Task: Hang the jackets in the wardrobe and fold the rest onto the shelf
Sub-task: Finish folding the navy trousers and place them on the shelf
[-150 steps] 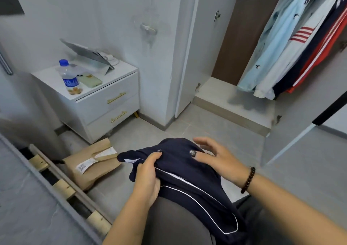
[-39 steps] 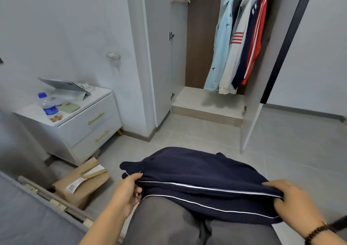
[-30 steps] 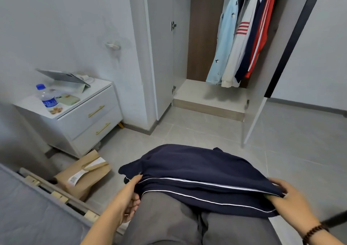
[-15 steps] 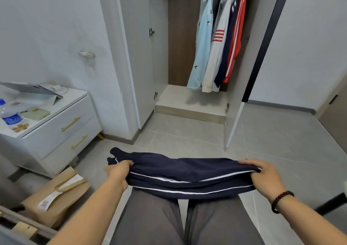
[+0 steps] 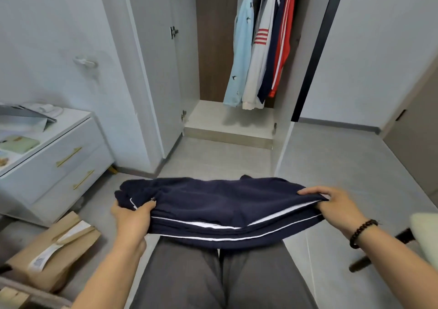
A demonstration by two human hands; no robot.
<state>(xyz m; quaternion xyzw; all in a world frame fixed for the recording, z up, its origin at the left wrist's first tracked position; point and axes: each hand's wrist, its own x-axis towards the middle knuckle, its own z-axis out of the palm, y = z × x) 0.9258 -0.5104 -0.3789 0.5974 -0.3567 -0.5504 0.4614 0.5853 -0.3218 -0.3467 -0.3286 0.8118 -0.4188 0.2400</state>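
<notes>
- The folded navy garment (image 5: 220, 204) hangs as a flat bundle between the two hands, over the person's lap and just clear of the grey-trousered knees.
- Its long axis runs left to right across the view, square to the line toward the open wardrobe (image 5: 237, 55) ahead; the white-piped edges face the person.
- The left hand (image 5: 131, 218) pinches the left end, thumb on top and fingers curled beneath the cloth.
- The right hand (image 5: 339, 208) grips the right end, fingers over the top fold and thumb under.
- Each hand holds one end, so neither is nearer; the bundle's middle sags slightly between them.
- The wardrobe floor shelf (image 5: 227, 125) lies straight ahead and well apart, below the hanging jackets (image 5: 260, 46).
- Judging from this, the coming move is a forward carry, keeping the long axis crosswise so the bundle sets down flat on that shelf.
</notes>
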